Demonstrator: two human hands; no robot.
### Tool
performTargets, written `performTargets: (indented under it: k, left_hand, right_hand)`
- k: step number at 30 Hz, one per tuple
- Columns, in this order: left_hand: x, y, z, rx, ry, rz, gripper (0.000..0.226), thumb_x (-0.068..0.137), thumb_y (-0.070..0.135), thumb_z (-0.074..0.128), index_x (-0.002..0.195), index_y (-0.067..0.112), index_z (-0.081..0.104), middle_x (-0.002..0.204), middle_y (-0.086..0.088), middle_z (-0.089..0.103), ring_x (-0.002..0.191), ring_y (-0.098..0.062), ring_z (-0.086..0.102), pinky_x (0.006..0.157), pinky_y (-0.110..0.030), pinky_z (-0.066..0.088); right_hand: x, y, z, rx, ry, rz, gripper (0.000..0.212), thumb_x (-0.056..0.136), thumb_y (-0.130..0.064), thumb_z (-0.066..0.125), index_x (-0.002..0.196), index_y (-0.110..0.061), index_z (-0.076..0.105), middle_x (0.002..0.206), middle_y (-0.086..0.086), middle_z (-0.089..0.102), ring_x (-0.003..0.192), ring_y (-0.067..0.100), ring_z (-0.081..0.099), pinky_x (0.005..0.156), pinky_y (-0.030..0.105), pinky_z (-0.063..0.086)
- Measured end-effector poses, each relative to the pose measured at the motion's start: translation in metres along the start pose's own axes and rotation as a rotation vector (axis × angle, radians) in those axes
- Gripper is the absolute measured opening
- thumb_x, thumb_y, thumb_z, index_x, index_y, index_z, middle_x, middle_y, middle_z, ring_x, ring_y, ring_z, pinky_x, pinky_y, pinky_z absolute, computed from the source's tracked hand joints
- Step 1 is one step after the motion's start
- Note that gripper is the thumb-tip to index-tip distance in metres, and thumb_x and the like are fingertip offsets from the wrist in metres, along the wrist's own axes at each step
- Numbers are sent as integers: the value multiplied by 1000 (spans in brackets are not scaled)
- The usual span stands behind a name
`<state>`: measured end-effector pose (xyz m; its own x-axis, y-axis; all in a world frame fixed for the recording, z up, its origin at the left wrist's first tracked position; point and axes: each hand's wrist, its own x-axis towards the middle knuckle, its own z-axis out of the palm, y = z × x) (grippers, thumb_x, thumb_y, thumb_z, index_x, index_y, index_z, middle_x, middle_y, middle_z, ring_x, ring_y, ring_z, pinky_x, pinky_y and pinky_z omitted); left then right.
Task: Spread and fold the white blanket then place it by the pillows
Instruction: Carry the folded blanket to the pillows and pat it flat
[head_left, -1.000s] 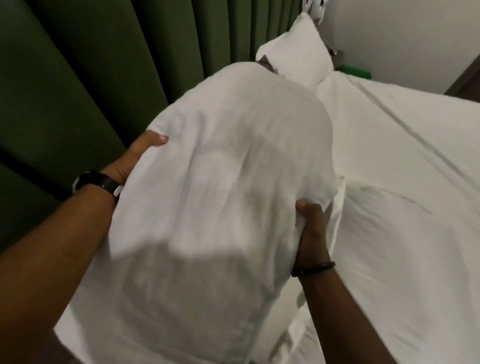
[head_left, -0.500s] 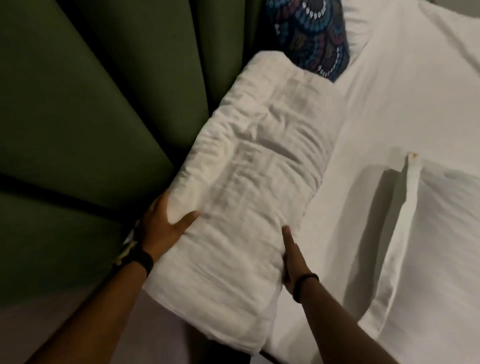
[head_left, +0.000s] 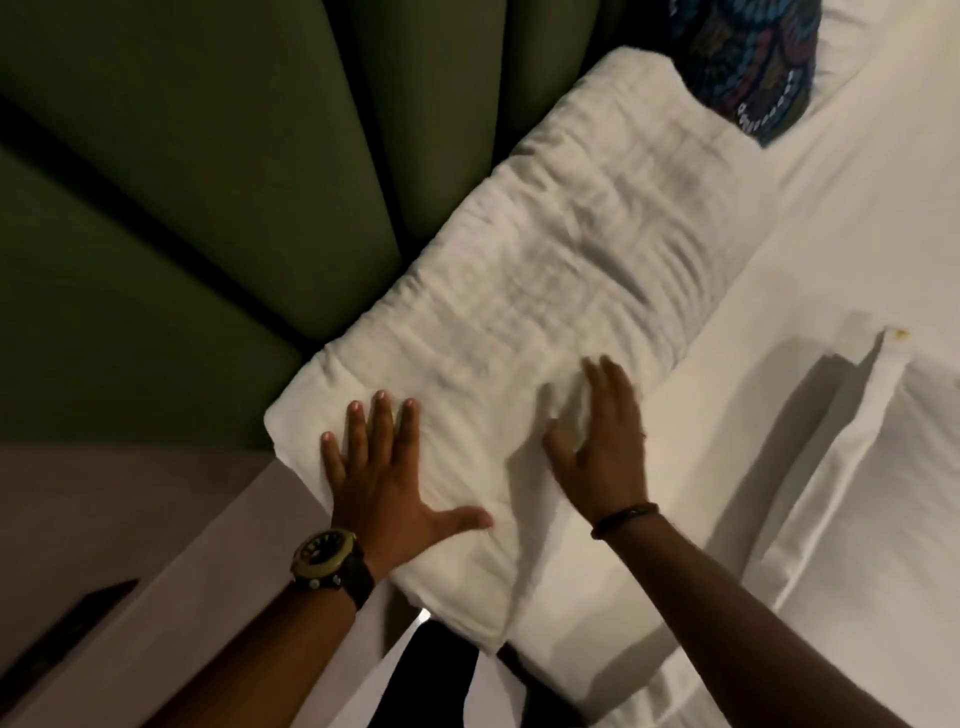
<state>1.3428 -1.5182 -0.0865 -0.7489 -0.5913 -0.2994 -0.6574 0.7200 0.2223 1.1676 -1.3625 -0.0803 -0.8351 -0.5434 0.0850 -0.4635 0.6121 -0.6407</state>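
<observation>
Head view: left hand (head_left: 382, 488) and right hand (head_left: 602, 447) flat, fingers spread, pressing folded white blanket (head_left: 530, 291).

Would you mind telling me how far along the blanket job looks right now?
Nearly finished. The white blanket already lies folded into a thick bundle on the bed's edge, between the green curtain and a white pillow. In hand: the left hand and right hand press flat on it. Left: only lifting the hands away.
</observation>
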Motion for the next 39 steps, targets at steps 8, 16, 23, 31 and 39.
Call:
performTargets:
  k: [8, 16, 23, 31, 39]
  left_hand:
    - [-1, 5, 25, 27, 20, -80, 147, 44, 109, 31, 158, 20, 7, 166, -10, 3, 153, -32, -1, 117, -64, 4]
    - [85, 64, 1, -12, 138, 80, 128, 58, 104, 30, 158, 27, 10, 166, -13, 2, 152, -38, -3, 114, -68, 6]
    - [129, 80, 37, 113, 88, 80, 131, 57, 105, 26, 157, 21, 20, 166, -13, 7, 151, -40, 2, 111, -73, 5]
    - [126, 79, 54, 120, 170, 101, 134, 58, 103, 30, 158, 15, 13, 166, -13, 6, 151, -39, -4, 111, -73, 1]
    - [121, 84, 52, 155, 134, 130, 125, 66, 98, 31, 157, 14, 14, 166, -14, 6, 151, -41, -2, 110, -73, -1]
  right_hand:
    - [175, 91, -17, -742, -367, -143, 79, 90, -71, 24, 154, -25, 16, 164, 5, 7, 150, 27, 3, 111, 67, -1]
    - [181, 34, 25, -502, -359, -508, 73, 93, -68, 23, 152, -25, 25, 161, 10, 19, 148, 29, 12, 113, 61, 10]
    - [272, 139, -31, -711, -292, 162, 86, 87, -77, 16, 155, -28, -2, 162, -6, -15, 148, 18, -16, 112, 63, -11]
    - [201, 125, -8, -564, -269, 51, 84, 82, -84, 17, 153, -40, 5, 163, -7, -7, 150, 18, -8, 110, 69, -3]
    - [182, 138, -75, -161, -268, 370, 86, 86, -73, 39, 154, -28, 12, 164, -3, 9, 149, 23, 13, 114, 58, 23]
